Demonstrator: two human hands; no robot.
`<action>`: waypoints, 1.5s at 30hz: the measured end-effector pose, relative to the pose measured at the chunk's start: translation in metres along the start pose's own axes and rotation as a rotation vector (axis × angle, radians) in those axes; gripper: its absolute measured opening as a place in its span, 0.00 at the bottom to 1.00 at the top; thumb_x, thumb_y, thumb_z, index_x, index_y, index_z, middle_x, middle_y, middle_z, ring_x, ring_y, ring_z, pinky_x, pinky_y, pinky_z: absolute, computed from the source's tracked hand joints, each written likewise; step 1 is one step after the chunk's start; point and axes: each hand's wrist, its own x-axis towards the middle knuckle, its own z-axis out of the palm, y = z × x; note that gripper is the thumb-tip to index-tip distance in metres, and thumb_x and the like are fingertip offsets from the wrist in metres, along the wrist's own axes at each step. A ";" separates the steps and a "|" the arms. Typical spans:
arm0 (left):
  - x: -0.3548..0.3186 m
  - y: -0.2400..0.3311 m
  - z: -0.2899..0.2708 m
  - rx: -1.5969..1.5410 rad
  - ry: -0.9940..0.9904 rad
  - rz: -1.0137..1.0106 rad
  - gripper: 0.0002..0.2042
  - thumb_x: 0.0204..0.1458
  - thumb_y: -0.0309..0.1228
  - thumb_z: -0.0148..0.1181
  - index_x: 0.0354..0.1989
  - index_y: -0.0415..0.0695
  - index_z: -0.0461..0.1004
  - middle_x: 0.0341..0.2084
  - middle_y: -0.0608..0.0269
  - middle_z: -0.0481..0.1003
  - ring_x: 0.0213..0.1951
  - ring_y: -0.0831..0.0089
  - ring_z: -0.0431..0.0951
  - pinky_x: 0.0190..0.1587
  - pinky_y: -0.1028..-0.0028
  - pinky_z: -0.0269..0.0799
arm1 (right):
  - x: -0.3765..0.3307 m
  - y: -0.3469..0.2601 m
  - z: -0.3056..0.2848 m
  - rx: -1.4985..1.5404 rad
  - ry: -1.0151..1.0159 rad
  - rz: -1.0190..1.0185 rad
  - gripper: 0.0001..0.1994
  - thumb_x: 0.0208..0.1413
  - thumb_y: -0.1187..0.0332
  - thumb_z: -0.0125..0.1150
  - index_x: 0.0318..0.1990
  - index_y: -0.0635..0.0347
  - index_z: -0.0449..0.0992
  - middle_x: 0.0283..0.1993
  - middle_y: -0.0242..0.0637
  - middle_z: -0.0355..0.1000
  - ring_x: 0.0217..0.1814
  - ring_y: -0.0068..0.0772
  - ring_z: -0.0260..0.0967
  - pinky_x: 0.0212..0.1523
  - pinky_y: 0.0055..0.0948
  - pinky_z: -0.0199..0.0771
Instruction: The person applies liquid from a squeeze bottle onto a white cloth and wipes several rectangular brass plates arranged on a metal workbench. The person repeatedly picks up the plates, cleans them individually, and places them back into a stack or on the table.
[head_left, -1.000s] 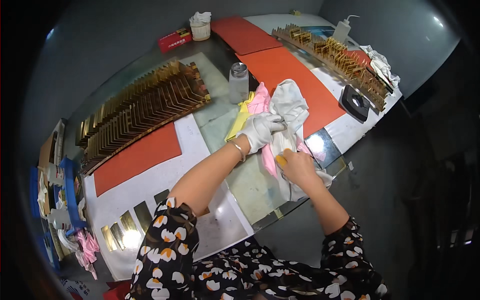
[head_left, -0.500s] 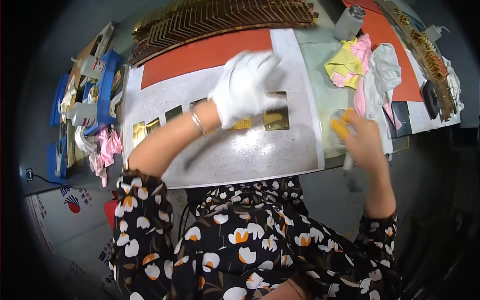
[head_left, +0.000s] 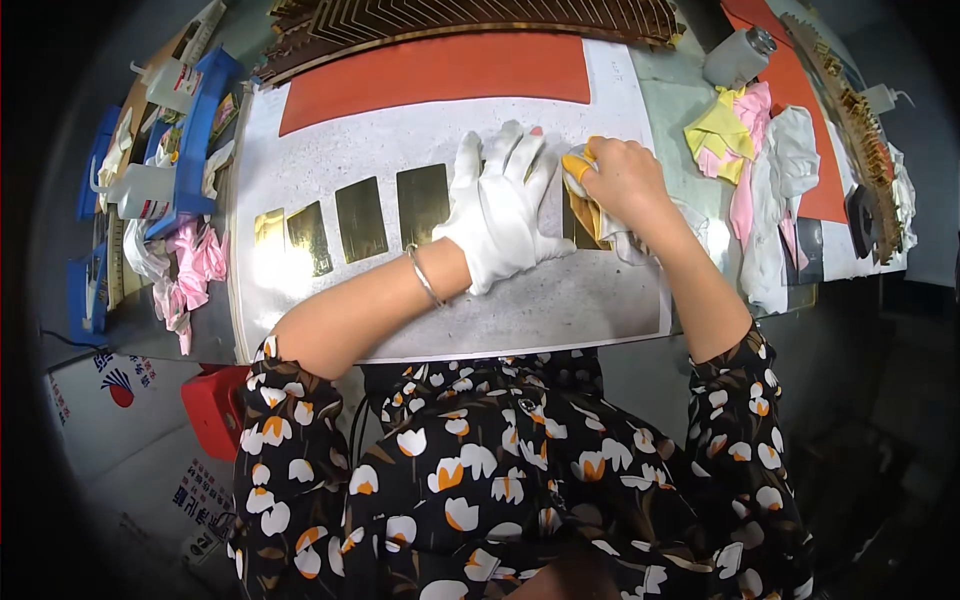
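My left hand (head_left: 500,215), in a white glove, lies flat with fingers spread on the grey-white sheet, its thumb at the rightmost gold plate (head_left: 577,225). My right hand (head_left: 625,180), bare but for yellow finger covers, closes on a wiping cloth (head_left: 628,247) and presses it onto that plate, hiding much of it. To the left stands a row of shiny rectangular plates: a dark gold plate (head_left: 421,205) beside my glove, another dark one (head_left: 361,218), a narrower gold one (head_left: 310,240) and a bright gold one (head_left: 268,235).
An orange-red mat (head_left: 440,82) and a rack of metal strips (head_left: 480,22) lie beyond the sheet. At right are a metal-capped bottle (head_left: 738,57), a yellow cloth (head_left: 722,128) and white rags (head_left: 790,150). Blue trays (head_left: 205,130) with squeeze bottles (head_left: 140,190) stand left.
My left hand has come down from above the plates and spread flat. My right hand has moved left from the table's right side onto the rightmost plate with the cloth.
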 end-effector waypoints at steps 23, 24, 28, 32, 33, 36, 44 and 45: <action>0.013 -0.008 -0.004 0.108 -0.195 0.198 0.48 0.31 0.62 0.58 0.56 0.35 0.59 0.59 0.52 0.54 0.64 0.55 0.45 0.60 0.43 0.36 | -0.073 -0.018 0.015 -0.047 0.020 0.031 0.17 0.48 0.57 0.57 0.23 0.65 0.69 0.16 0.51 0.68 0.21 0.54 0.68 0.24 0.46 0.67; 0.013 -0.007 -0.007 0.079 -0.208 0.190 0.48 0.31 0.62 0.58 0.56 0.35 0.58 0.59 0.51 0.54 0.64 0.55 0.44 0.60 0.43 0.35 | -0.078 -0.020 0.014 -0.038 0.016 0.035 0.17 0.48 0.57 0.57 0.23 0.64 0.68 0.16 0.50 0.68 0.21 0.54 0.68 0.24 0.46 0.67; 0.014 -0.013 -0.014 0.010 -0.246 0.204 0.50 0.28 0.65 0.58 0.56 0.37 0.59 0.60 0.47 0.52 0.64 0.52 0.43 0.61 0.44 0.35 | -0.096 -0.022 0.014 -0.027 0.014 0.027 0.16 0.48 0.58 0.57 0.23 0.64 0.68 0.16 0.50 0.67 0.21 0.54 0.68 0.24 0.46 0.66; -0.001 -0.043 -0.023 -0.034 -0.133 0.077 0.48 0.25 0.62 0.63 0.54 0.40 0.60 0.58 0.45 0.53 0.63 0.50 0.46 0.59 0.43 0.39 | -0.108 -0.024 0.003 -0.020 -0.088 0.008 0.15 0.47 0.59 0.57 0.25 0.64 0.69 0.17 0.50 0.69 0.21 0.52 0.69 0.23 0.45 0.67; -0.012 -0.050 -0.029 -0.026 -0.095 0.054 0.48 0.25 0.61 0.64 0.54 0.40 0.61 0.57 0.45 0.54 0.63 0.50 0.47 0.59 0.43 0.40 | -0.107 -0.027 -0.003 -0.026 -0.088 -0.012 0.15 0.48 0.59 0.57 0.25 0.65 0.69 0.17 0.50 0.69 0.21 0.52 0.69 0.24 0.46 0.67; -0.040 -0.062 -0.036 0.069 -0.086 0.002 0.47 0.26 0.58 0.65 0.54 0.40 0.61 0.57 0.49 0.55 0.61 0.51 0.51 0.58 0.43 0.44 | -0.092 -0.043 -0.013 -0.041 -0.008 -0.115 0.15 0.49 0.59 0.56 0.24 0.65 0.70 0.18 0.51 0.69 0.22 0.53 0.69 0.25 0.47 0.67; -0.042 -0.056 -0.027 0.074 -0.027 -0.057 0.43 0.30 0.56 0.63 0.54 0.39 0.62 0.56 0.50 0.57 0.61 0.52 0.52 0.58 0.44 0.43 | 0.023 -0.070 0.014 0.015 -0.066 -0.047 0.14 0.48 0.60 0.53 0.30 0.64 0.74 0.28 0.51 0.72 0.33 0.52 0.70 0.36 0.42 0.69; -0.043 -0.057 -0.025 0.079 -0.012 -0.067 0.42 0.30 0.54 0.63 0.53 0.39 0.62 0.56 0.49 0.57 0.60 0.52 0.52 0.57 0.44 0.44 | 0.027 -0.073 0.020 0.014 -0.072 -0.046 0.13 0.47 0.61 0.53 0.31 0.63 0.74 0.28 0.51 0.72 0.33 0.52 0.70 0.36 0.42 0.69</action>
